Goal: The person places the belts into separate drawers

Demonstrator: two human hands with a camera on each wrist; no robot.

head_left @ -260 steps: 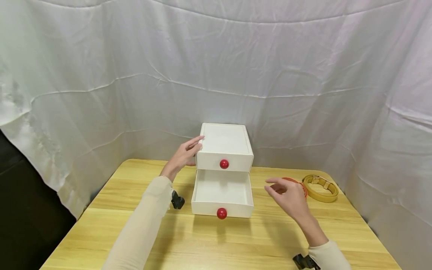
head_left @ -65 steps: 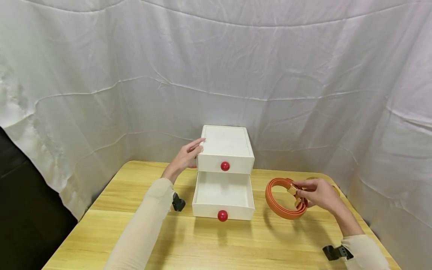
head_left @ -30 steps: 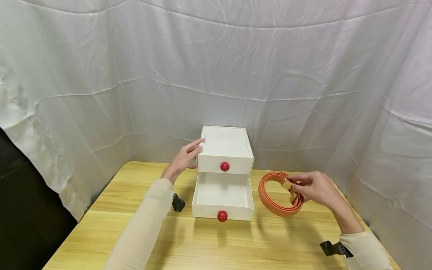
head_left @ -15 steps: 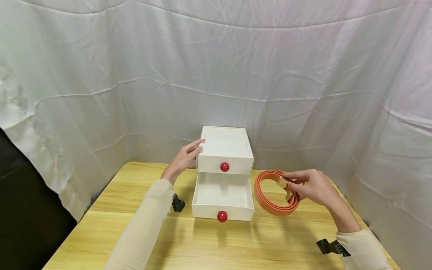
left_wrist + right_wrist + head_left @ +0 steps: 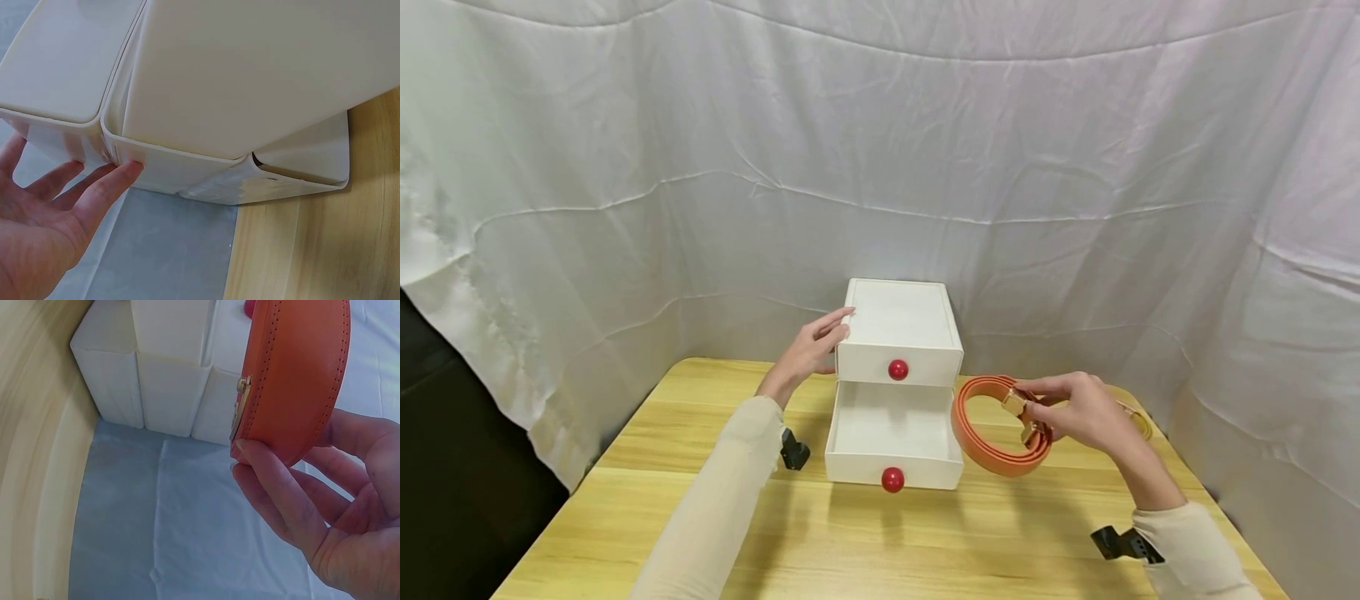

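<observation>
We see the right hand (image 5: 1078,412) pinching the coiled orange belt (image 5: 992,425) at its gold buckle (image 5: 1017,406), held off the wooden table (image 5: 925,542) just right of the open bottom drawer (image 5: 893,433) (red knob). Left hand (image 5: 808,348), fingers straight, rests against the white drawer unit (image 5: 900,329) side. A yellow belt (image 5: 1138,421), probably, lies mostly hidden behind the right hand.

Staged recording booth, white sheet backdrop (image 5: 925,125), wooden table (image 5: 850,542)
</observation>
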